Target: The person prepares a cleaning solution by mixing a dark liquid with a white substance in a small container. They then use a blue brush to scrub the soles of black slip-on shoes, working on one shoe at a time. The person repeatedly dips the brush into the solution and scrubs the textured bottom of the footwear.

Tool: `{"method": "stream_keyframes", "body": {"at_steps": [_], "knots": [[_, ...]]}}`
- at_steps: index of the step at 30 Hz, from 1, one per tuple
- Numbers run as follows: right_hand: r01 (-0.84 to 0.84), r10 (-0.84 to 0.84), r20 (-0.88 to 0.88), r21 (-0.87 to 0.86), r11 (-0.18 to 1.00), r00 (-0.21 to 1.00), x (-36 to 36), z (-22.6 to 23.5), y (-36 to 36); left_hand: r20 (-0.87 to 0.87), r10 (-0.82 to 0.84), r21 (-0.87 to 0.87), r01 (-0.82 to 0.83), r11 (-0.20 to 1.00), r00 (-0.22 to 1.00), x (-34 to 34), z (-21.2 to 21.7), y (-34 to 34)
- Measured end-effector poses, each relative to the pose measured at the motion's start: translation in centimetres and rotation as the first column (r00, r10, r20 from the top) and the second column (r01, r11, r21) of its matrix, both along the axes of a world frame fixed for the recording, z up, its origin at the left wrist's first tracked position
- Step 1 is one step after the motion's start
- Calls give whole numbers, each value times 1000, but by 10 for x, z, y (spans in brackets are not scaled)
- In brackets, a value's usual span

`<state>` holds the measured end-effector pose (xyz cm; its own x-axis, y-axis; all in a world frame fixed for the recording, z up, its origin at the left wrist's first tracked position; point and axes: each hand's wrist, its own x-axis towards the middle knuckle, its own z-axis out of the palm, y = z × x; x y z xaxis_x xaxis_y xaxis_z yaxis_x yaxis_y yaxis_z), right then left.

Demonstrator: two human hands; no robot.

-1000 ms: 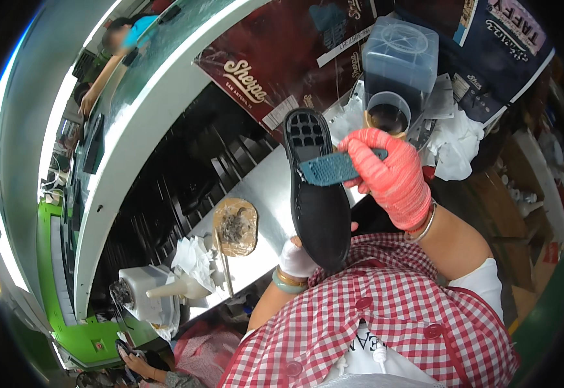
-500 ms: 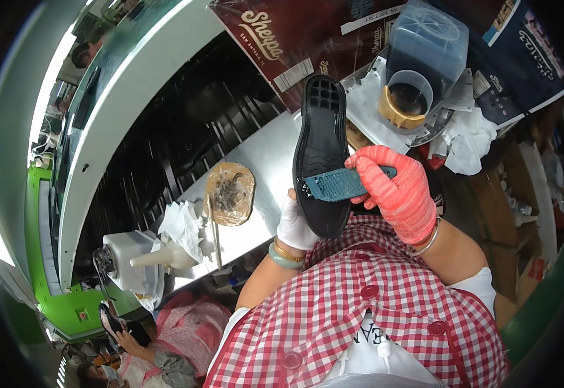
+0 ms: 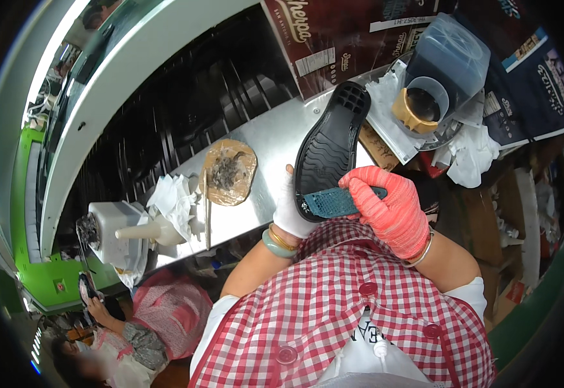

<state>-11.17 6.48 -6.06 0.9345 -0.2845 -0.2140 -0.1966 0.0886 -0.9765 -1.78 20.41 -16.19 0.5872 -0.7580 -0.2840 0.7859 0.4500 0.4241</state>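
Centre frame: left hand (image 3: pixel 293 210) in white glove is gripping black shoe sole (image 3: pixel 330 152) from beneath; right hand (image 3: pixel 388 207), red-gloved, is clenching blue brush (image 3: pixel 333 202), probably gluing. Loose grip risks dropping sole.

Both our forearms come up from the bottom, elbows bent, hands meeting in front of our chest. Our left hand (image 3: pixel 293 210) is in a white glove, fingers curled up and closed around what it's holding, with a couple of bangles on that wrist. Our right hand (image 3: pixel 390 208) wears a red-orange glove, fist clenched tight, knuckles up, thin bracelet at the wrist.
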Motion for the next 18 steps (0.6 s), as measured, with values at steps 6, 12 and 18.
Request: {"method": "stream_keyframes", "body": {"at_steps": [6,12,18], "knots": [[-183,184,12,-51,982,983,11,-4,1,-86,-53,-2,53,999,995,2,3,12],[-391,398,17,-153,907,917,34,7,6,-89,-238,-213,215,953,967,18,-20,35],[-491,485,-139,-8,871,863,70,9,29,-55,-399,-237,376,896,915,42,-38,68]]}}
